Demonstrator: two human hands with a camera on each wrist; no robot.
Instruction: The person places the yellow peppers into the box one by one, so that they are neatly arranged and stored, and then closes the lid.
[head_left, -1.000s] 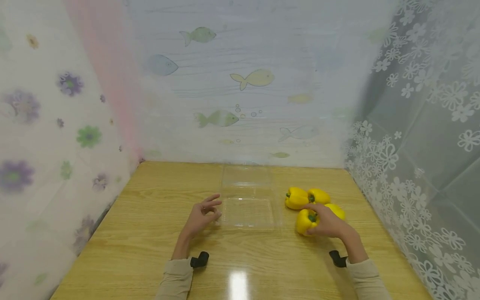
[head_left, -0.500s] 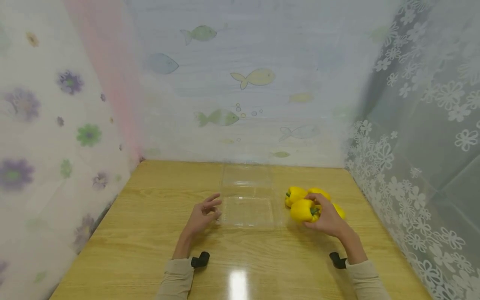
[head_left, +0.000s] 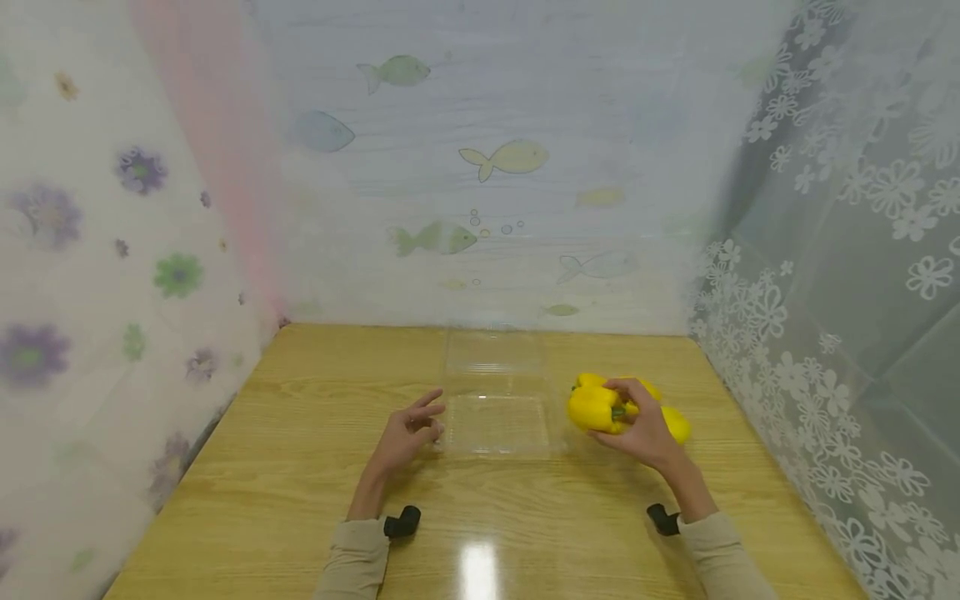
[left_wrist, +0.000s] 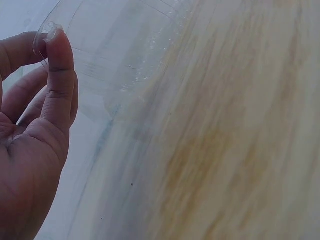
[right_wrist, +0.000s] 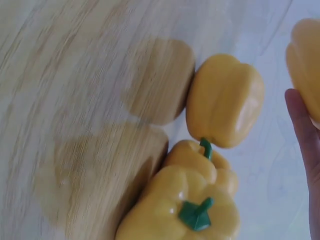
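In the head view, my right hand (head_left: pixel 643 429) grips a yellow bell pepper (head_left: pixel 590 408) with a green stem, raised above the table. The right wrist view shows only part of this held pepper (right_wrist: pixel 306 65) at its right edge. Below it lie several other yellow bell peppers (right_wrist: pixel 225 100), partly hidden behind the hand in the head view. A clear plastic clamshell container (head_left: pixel 498 427) lies with its lid (head_left: pixel 491 350) folded back. At its left side, my left hand (head_left: pixel 405 433) pinches the container's rim between thumb and finger, as the left wrist view confirms.
A wooden table (head_left: pixel 300 467) carries everything, with a bright reflection near its front. A fish-patterned curtain (head_left: pixel 480 208) stands at the back edge. Flower-patterned sheets (head_left: pixel 112 283) close off the left and right sides. A black wrist mount (head_left: pixel 402 522) sits at each sleeve.
My right hand has lifted the pepper off the table and tilted it, then moved slightly left toward the container. The left hand stays at the container's rim.
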